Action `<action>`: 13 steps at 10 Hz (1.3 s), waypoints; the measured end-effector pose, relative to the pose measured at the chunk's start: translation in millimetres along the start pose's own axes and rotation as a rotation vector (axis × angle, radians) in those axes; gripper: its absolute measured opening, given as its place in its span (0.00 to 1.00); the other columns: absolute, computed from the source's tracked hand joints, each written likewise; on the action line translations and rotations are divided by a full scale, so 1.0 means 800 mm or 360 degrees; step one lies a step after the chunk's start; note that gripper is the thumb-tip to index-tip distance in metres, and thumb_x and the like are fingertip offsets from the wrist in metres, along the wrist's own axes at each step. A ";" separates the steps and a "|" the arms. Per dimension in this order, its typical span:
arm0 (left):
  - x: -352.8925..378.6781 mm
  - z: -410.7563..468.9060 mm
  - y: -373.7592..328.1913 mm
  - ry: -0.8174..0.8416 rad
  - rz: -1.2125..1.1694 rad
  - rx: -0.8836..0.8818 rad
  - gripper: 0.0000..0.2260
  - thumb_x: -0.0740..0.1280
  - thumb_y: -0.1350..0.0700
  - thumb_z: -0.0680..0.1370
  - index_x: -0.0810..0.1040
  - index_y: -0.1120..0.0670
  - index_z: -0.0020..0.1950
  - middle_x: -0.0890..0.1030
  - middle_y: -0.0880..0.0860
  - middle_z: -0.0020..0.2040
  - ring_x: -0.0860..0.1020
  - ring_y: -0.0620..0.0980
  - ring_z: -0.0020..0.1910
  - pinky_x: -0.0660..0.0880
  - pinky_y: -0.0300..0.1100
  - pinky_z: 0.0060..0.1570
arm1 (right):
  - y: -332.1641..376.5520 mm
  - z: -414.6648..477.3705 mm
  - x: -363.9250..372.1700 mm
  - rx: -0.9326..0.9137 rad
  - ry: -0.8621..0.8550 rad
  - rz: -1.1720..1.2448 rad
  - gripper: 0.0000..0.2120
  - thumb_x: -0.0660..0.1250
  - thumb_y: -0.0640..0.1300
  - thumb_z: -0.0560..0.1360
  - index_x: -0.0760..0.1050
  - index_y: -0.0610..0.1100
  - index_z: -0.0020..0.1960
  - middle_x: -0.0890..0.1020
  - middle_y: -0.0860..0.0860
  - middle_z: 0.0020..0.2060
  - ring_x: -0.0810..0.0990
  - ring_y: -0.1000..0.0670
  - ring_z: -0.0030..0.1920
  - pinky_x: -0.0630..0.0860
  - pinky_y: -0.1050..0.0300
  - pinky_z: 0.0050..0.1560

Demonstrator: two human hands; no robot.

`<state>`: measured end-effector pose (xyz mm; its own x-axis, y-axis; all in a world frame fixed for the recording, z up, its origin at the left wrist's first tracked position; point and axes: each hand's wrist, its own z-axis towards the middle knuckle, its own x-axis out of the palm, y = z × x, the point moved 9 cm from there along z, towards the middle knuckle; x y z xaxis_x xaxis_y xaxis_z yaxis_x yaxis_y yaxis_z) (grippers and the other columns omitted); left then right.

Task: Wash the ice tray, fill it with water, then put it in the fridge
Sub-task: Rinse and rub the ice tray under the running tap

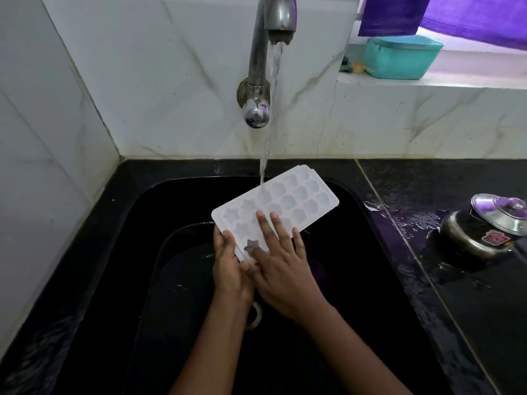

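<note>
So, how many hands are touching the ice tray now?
2. The left hand grips the ice tray at its near corner; the right hand lies on top with straight fingers. No others visible.

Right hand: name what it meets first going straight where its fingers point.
The right hand lies on the ice tray; going on, it likely reaches the water stream at the far edge.

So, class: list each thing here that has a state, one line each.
Tap: running.
Ice tray: held under the stream, cavities up.
Left hand: grips the tray's near corner.
Right hand: flat on the tray, fingers straight.
Pot: lid on.
Counter: wet.
</note>
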<state>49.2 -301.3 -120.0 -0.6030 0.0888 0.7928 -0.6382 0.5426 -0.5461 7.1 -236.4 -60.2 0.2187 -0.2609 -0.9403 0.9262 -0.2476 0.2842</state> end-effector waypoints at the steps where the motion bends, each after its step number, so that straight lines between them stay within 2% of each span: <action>1: -0.001 -0.001 0.003 -0.0022 0.0004 -0.0007 0.16 0.52 0.55 0.85 0.71 0.47 0.69 0.80 0.56 0.62 0.80 0.56 0.59 0.77 0.54 0.58 | -0.017 0.003 -0.006 0.0068 0.0150 0.0038 0.34 0.36 0.67 0.73 0.71 0.57 0.65 0.41 0.54 0.77 0.30 0.55 0.73 0.31 0.49 0.71; 2: 0.002 -0.001 -0.001 -0.0045 0.0002 0.0006 0.15 0.52 0.54 0.84 0.72 0.47 0.69 0.81 0.56 0.60 0.82 0.54 0.56 0.80 0.51 0.51 | -0.011 0.006 -0.009 0.0103 0.0025 -0.0109 0.26 0.44 0.62 0.77 0.75 0.54 0.59 0.50 0.49 0.77 0.41 0.49 0.76 0.41 0.40 0.73; 3: -0.010 0.003 -0.003 -0.0121 0.0069 0.0001 0.15 0.53 0.53 0.84 0.72 0.46 0.68 0.80 0.57 0.61 0.82 0.56 0.56 0.78 0.53 0.52 | 0.012 -0.003 0.012 0.0100 0.0087 0.0112 0.33 0.38 0.62 0.74 0.67 0.49 0.68 0.45 0.49 0.77 0.37 0.49 0.76 0.35 0.44 0.73; 4: -0.021 0.003 0.003 -0.0133 0.0066 -0.0113 0.17 0.53 0.48 0.84 0.70 0.47 0.71 0.77 0.56 0.66 0.80 0.56 0.57 0.76 0.52 0.54 | 0.022 -0.010 0.013 0.0123 0.0217 0.0454 0.28 0.41 0.59 0.78 0.65 0.47 0.69 0.57 0.49 0.76 0.45 0.54 0.76 0.32 0.52 0.73; 5: -0.023 -0.003 0.001 -0.0118 0.0205 -0.0196 0.19 0.62 0.41 0.77 0.75 0.52 0.61 0.78 0.53 0.54 0.80 0.48 0.44 0.80 0.40 0.39 | 0.040 0.006 -0.007 0.0036 0.0139 0.0706 0.25 0.45 0.58 0.79 0.69 0.48 0.66 0.75 0.52 0.64 0.66 0.57 0.69 0.42 0.52 0.75; 6: -0.002 -0.009 -0.021 -0.0165 0.0000 0.0149 0.19 0.64 0.41 0.70 0.85 0.49 0.52 0.84 0.48 0.54 0.82 0.43 0.52 0.80 0.39 0.50 | 0.065 0.041 0.006 -0.0134 0.0275 0.0680 0.28 0.50 0.58 0.81 0.53 0.47 0.77 0.55 0.52 0.77 0.47 0.57 0.76 0.40 0.53 0.75; 7: 0.000 -0.006 0.010 -0.0235 -0.1408 -0.0380 0.23 0.57 0.47 0.81 0.66 0.56 0.73 0.69 0.60 0.71 0.66 0.53 0.72 0.62 0.53 0.71 | 0.057 0.067 0.023 -0.0223 0.0353 0.0488 0.30 0.47 0.59 0.81 0.47 0.48 0.78 0.48 0.54 0.77 0.43 0.57 0.76 0.39 0.49 0.75; 8: -0.045 0.005 -0.033 -0.0619 0.0209 0.0052 0.17 0.53 0.53 0.85 0.68 0.49 0.73 0.73 0.62 0.69 0.74 0.54 0.66 0.73 0.54 0.63 | 0.031 0.071 0.024 -0.0333 0.0253 0.0243 0.32 0.41 0.63 0.77 0.45 0.51 0.77 0.47 0.57 0.77 0.43 0.58 0.75 0.38 0.50 0.73; 9: -0.034 0.011 -0.044 -0.0404 0.0361 0.0216 0.13 0.57 0.53 0.83 0.75 0.50 0.66 0.83 0.54 0.56 0.82 0.54 0.52 0.79 0.52 0.50 | -0.066 0.077 0.034 0.0085 0.0262 0.0192 0.28 0.45 0.59 0.81 0.42 0.52 0.77 0.42 0.56 0.77 0.41 0.57 0.75 0.41 0.45 0.74; 10: -0.041 0.016 -0.054 -0.0404 0.0415 0.0208 0.13 0.57 0.51 0.83 0.75 0.46 0.66 0.84 0.51 0.53 0.82 0.54 0.52 0.78 0.58 0.51 | -0.146 0.069 0.048 0.0616 0.0395 0.0241 0.29 0.44 0.58 0.81 0.40 0.49 0.77 0.41 0.53 0.77 0.40 0.55 0.76 0.38 0.45 0.73; 11: -0.039 0.016 -0.049 -0.0335 0.0469 0.0230 0.11 0.57 0.53 0.84 0.77 0.47 0.60 0.84 0.51 0.52 0.83 0.55 0.52 0.78 0.57 0.51 | -0.118 0.072 0.054 0.0703 0.0327 0.0300 0.32 0.46 0.57 0.81 0.40 0.42 0.77 0.42 0.47 0.77 0.40 0.51 0.76 0.38 0.47 0.73; 12: -0.037 0.018 -0.039 -0.0270 0.0397 0.0204 0.12 0.56 0.56 0.83 0.77 0.51 0.59 0.85 0.50 0.47 0.83 0.50 0.46 0.80 0.42 0.41 | -0.025 0.075 0.061 0.0422 0.0337 0.0411 0.33 0.47 0.57 0.81 0.39 0.40 0.77 0.41 0.45 0.77 0.38 0.50 0.76 0.37 0.49 0.73; 13: -0.037 0.009 -0.034 -0.0204 0.0365 0.0110 0.14 0.54 0.50 0.82 0.74 0.53 0.62 0.82 0.46 0.52 0.81 0.40 0.47 0.77 0.33 0.44 | 0.049 0.070 0.060 0.0095 0.0448 0.0569 0.30 0.45 0.56 0.82 0.41 0.43 0.77 0.40 0.49 0.77 0.36 0.54 0.75 0.35 0.50 0.74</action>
<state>80.8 -324.3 -130.3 -0.7884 0.0941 0.6080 -0.5065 0.4618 -0.7282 36.4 -311.0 -83.6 0.6039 -0.0780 -0.7932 0.7600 -0.2436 0.6026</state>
